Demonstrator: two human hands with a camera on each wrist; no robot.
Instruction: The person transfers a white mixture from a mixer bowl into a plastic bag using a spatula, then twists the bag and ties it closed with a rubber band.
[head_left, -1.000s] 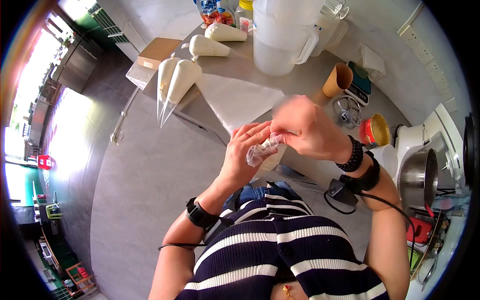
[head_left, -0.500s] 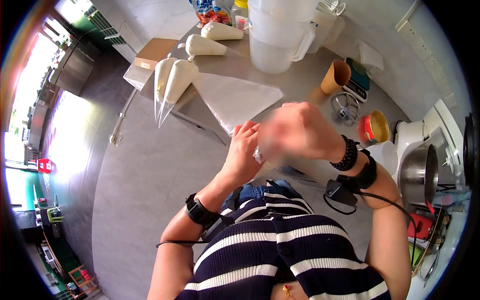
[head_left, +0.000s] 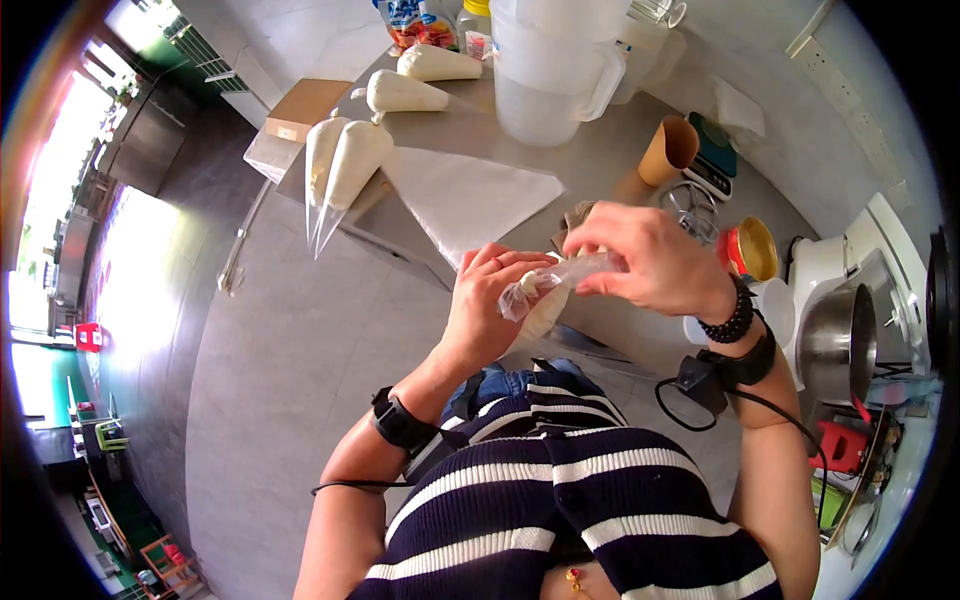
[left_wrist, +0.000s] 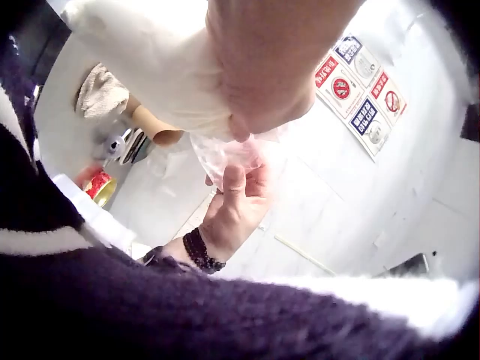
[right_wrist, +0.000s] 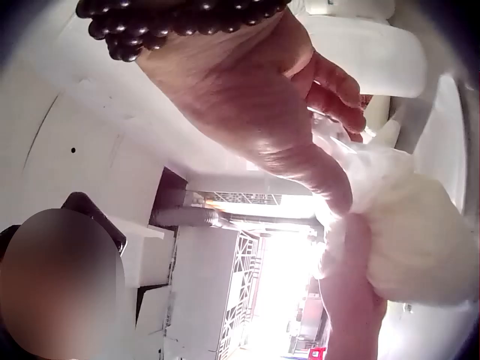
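Note:
Between my hands is a filled piping bag (left_wrist: 135,60), plump and cream-white, with a clear plastic open end. My left hand (head_left: 482,308) grips it round the neck, where the filling stops. To its right, my right hand (head_left: 655,262) pinches the clear tail (head_left: 575,272) between thumb and fingers, and the plastic is drawn out between the two hands. In the right wrist view the bag's full body (right_wrist: 424,240) bulges beyond the left hand. Much of the body is hidden under the hands in the head view.
Several tied, filled piping bags (head_left: 358,165) lie at the table's left and back. Flat clear bags (head_left: 475,200) are stacked nearer. Behind stands a plastic pitcher (head_left: 550,90). A brown paper cup (head_left: 668,152), mixer whisk (head_left: 692,212), red tin (head_left: 752,250) and steel bowl (head_left: 838,340) stand rightward.
My right hand turned over the bag's end in a blur, then moved right, and the crumpled tail is now stretched out longer. My left hand has kept its hold almost in place.

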